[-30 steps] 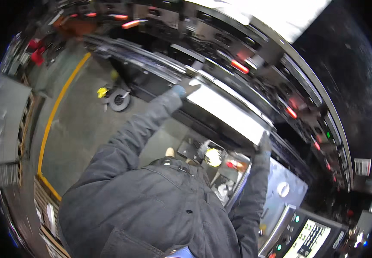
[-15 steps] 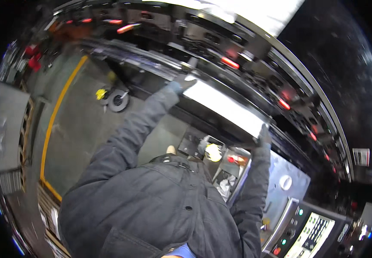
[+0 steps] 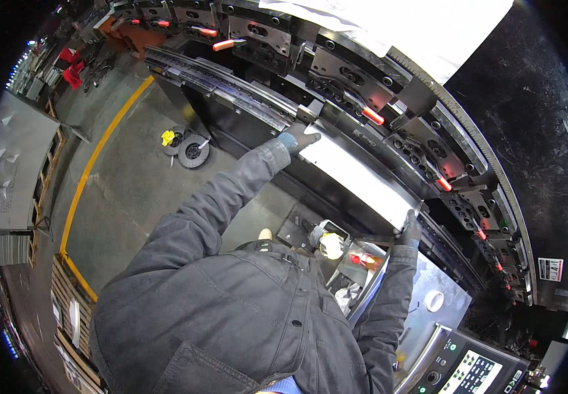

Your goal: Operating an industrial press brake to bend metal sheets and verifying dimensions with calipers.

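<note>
Both your arms reach forward and spread wide. Your gloved left hand [image 3: 299,138] grips one end of the metal sheet [image 3: 361,177], fingers curled on it; your right hand [image 3: 410,230] clasps the other end. The sheet lies against the press brake [image 3: 389,98].

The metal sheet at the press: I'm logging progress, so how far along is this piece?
Done: the flat metal sheet is up at the press tooling, not on the floor. In hand: the left hand has a grip on its far end and the right hand on its near end. Left: no bend shows in the sheet; it looks flat.
</note>
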`<state>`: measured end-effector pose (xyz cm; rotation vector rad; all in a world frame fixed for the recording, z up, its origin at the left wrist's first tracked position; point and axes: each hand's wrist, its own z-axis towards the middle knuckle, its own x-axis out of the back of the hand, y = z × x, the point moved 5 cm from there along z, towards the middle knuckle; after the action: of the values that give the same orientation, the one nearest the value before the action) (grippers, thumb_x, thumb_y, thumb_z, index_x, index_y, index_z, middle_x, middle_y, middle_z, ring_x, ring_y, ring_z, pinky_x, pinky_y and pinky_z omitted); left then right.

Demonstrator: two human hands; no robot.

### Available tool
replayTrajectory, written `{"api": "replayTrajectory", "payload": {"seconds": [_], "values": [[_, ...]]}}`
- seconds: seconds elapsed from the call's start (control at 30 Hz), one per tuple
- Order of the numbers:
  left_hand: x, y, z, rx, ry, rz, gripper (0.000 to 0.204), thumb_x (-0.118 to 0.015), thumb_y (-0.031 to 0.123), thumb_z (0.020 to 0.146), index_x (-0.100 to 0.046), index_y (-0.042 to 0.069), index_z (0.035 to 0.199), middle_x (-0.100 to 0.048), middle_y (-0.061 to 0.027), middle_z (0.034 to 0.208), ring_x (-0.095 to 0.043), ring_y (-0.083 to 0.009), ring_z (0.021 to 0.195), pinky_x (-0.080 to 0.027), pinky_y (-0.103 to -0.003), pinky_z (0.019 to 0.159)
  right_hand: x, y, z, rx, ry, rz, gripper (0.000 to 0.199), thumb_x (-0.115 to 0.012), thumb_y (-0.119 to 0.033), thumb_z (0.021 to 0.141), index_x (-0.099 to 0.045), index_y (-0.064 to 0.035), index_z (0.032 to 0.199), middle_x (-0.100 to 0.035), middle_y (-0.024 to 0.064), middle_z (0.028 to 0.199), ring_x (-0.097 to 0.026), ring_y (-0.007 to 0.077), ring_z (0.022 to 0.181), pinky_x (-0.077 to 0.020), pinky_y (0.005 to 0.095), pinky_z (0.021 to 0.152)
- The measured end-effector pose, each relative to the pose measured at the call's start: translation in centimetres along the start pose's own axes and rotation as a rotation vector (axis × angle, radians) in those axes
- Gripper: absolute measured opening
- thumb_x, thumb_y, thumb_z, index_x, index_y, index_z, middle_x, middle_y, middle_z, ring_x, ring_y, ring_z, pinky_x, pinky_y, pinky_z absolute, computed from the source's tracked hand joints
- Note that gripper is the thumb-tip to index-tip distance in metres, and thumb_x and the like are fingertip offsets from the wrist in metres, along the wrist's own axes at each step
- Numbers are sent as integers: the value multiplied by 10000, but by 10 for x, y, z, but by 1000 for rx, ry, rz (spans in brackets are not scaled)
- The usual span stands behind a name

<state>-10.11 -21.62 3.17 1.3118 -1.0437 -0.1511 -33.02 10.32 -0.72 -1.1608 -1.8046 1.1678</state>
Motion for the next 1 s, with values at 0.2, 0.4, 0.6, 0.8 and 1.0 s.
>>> {"api": "replayTrajectory", "payload": {"seconds": [0.2, 0.4, 0.6, 0.8, 1.0], "values": [[-7, -6, 7, 21, -14, -19, 698, -555, 476, 760, -465, -84, 1169, -527, -245, 1118, -540, -330, 1014, -425, -376, 887, 8, 7, 4, -4, 5, -21, 382, -555, -436, 812, -495, -63, 760, -420, 13, 578, -352, 88, 353, -306, 196, 285], [-54, -115, 81, 219, -347, -371, 704, -571, 440, 779, -366, -42, 1249, -494, -256, 1149, -630, -304, 824, -522, -278, 573, -6, -25, -8, -46, -145, -47, 489, -563, -507, 786, -520, -27, 868, -496, 56, 620, -411, 100, 379, -320, 194, 300], [31, 21, -10, 330, -225, -628, 767, -505, 575, 779, -390, -36, 1229, -532, -248, 1059, -638, -250, 745, -519, -239, 522, 30, -41, 4, -173, -82, 378, 450, -536, -522, 803, -529, -80, 889, -531, 91, 550, -498, 150, 393, -356, 195, 320], [30, 3, -9, 363, -69, -875, 819, -529, 591, 762, -331, -43, 1243, -477, -296, 1097, -648, -311, 691, -497, -170, 404, 35, -25, 18, -92, -153, 401, 580, -520, -491, 823, -463, 16, 1100, -600, 134, 825, -518, 133, 467, -352, 173, 339], [19, 15, -4, 373, -55, -859, 761, -527, 549, 785, -367, -62, 1208, -408, -272, 1207, -642, -306, 700, -506, -203, 467, 45, -12, 63, -98, -288, 470, 465, -514, -379, 853, -492, 12, 1103, -611, 126, 869, -531, 141, 468, -366, 166, 343]]}}
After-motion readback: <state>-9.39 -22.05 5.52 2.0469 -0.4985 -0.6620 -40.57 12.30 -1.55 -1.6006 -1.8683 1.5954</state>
